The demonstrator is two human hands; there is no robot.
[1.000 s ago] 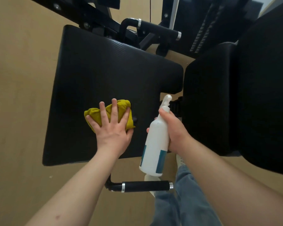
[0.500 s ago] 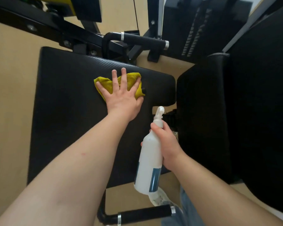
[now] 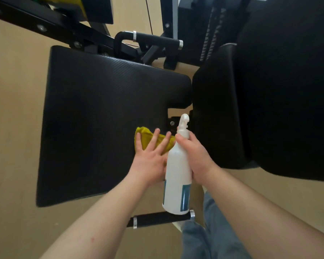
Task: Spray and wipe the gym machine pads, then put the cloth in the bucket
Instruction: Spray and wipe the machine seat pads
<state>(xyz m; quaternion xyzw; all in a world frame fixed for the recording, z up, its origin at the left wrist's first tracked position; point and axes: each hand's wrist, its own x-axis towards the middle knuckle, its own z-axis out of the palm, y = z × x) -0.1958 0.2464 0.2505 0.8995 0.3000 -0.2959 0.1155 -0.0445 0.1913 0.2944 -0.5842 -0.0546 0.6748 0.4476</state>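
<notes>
1. Now, the left hand (image 3: 150, 163), fingers spread flat, presses the crumpled yellow cloth (image 3: 146, 136) onto the black textured seat pad (image 3: 101, 118), close to its notched right edge.
2. The right hand (image 3: 196, 157) grips the white plastic spray bottle (image 3: 177, 174) upright, just beside the left.
3. Broad pad surface stretches leftward.

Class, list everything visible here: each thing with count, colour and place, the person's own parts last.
flat pad: one, black, centre-left.
narrow pad: one, black, right of the flat pad.
big pad: one, black, far right.
cloth: one, yellow, on the flat pad, under the left hand.
spray bottle: one, white with blue label, in the right hand.
handles: two, black with silver rings, top centre and bottom centre.
frame: black, top left.
floor: tan, around the machine.
jeans leg: one, blue, bottom.
left hand: flat on the cloth, fingers spread.
right hand: grips the spray bottle.
</notes>
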